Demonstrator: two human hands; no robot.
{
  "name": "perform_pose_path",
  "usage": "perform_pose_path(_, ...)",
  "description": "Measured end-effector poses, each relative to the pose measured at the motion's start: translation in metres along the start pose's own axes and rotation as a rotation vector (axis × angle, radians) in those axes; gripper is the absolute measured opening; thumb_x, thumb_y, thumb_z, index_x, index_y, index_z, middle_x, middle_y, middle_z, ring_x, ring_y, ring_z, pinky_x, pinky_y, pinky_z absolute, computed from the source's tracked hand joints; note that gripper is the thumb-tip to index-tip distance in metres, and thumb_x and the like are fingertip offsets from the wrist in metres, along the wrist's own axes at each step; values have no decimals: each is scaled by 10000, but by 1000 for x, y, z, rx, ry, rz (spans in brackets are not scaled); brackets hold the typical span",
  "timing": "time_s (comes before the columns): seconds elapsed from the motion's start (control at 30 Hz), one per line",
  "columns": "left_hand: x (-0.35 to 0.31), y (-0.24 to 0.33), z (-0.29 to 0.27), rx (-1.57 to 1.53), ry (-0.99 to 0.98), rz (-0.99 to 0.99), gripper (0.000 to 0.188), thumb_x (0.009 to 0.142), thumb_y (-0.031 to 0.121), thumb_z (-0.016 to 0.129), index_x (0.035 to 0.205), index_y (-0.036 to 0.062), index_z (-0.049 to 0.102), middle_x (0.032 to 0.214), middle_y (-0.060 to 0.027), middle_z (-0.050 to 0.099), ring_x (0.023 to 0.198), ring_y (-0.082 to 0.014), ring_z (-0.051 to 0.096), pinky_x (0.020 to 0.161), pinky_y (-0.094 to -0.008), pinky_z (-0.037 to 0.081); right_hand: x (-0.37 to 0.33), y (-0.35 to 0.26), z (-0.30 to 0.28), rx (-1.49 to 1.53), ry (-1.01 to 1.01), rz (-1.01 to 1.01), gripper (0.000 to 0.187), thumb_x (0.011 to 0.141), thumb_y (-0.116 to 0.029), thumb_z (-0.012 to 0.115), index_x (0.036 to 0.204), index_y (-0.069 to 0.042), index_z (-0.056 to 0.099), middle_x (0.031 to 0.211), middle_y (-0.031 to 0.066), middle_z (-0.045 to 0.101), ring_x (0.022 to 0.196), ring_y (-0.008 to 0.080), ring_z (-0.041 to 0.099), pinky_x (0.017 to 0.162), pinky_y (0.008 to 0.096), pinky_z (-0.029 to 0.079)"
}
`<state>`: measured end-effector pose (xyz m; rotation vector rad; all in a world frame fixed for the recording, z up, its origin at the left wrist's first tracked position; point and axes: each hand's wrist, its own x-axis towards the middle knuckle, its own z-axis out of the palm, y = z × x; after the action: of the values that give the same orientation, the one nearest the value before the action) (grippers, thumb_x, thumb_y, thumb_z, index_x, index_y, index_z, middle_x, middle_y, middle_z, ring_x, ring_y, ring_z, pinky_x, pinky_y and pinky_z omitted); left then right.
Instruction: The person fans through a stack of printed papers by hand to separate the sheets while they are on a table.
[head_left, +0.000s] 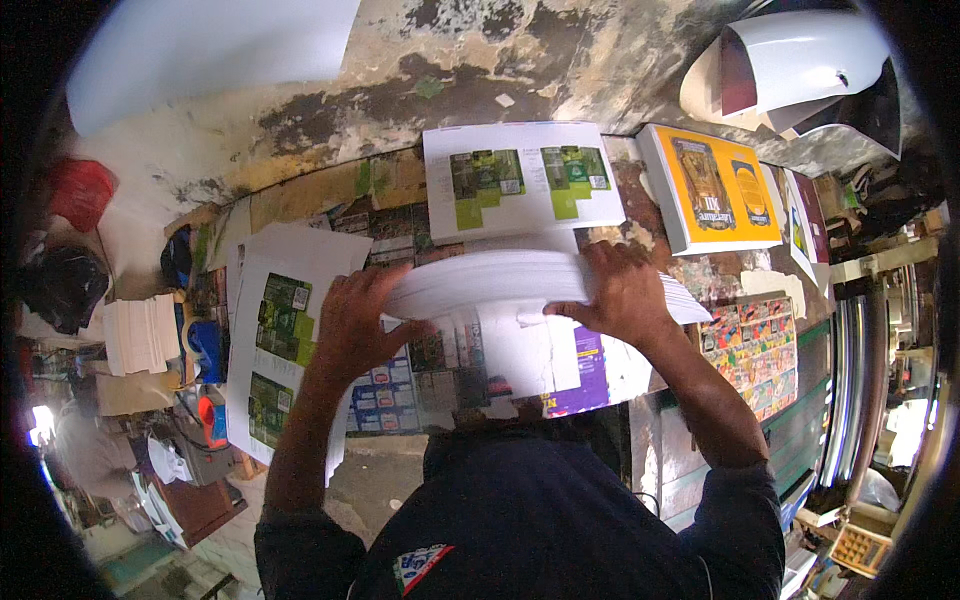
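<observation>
A thick stack of white paper sheets (490,278) is gripped at its two ends, its edge bowed upward in the middle and its layers showing. My left hand (362,318) is closed on the left end, thumb on the near side. Round the right end my right hand (625,298) is closed in the same way, and some sheets fan out beyond it. Just behind lies a pile of white sheets printed in green (525,205). Left of my left hand rests another pile with green prints (268,345). What is printed on the held sheets, if anything, is hidden.
A stack with orange printed covers (705,190) lies at the back right, near a colourful printed sheet (750,350). A stained wall (400,90) rises behind the table. Rolled white sheeting (810,65) hangs at upper right. White paper stacks (140,335) stand at left.
</observation>
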<state>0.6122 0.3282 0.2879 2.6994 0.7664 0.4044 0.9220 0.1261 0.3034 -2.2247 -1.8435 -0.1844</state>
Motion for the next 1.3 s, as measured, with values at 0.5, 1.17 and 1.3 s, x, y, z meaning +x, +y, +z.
perform_pose_path(0.5,8,45,1,116,54,86,776,679,507,917,1240,55,630,1136,-153,676,1000,-360,664,890,-493,491,1,0,-7,102,-230,-88,839,767,-690,783,1176,24,619,1135,209,694,1099,380,693,999,499,534)
perform_pose_path(1.17,42,66,34,227,108,-129,814,737,625,838,1241,23,624,1064,-177,671,995,-366,656,901,-516,474,26,6,7,53,-209,68,867,812,-687,729,1219,62,565,1110,196,617,1085,367,616,987,514,467)
perform_pose_path(1.3,49,58,18,218,27,72,994,642,768,812,1277,30,611,1151,-186,658,1072,-376,641,980,-514,445,18,7,9,116,-187,24,834,763,-656,787,1159,47,577,1068,183,630,1022,350,628,948,494,477)
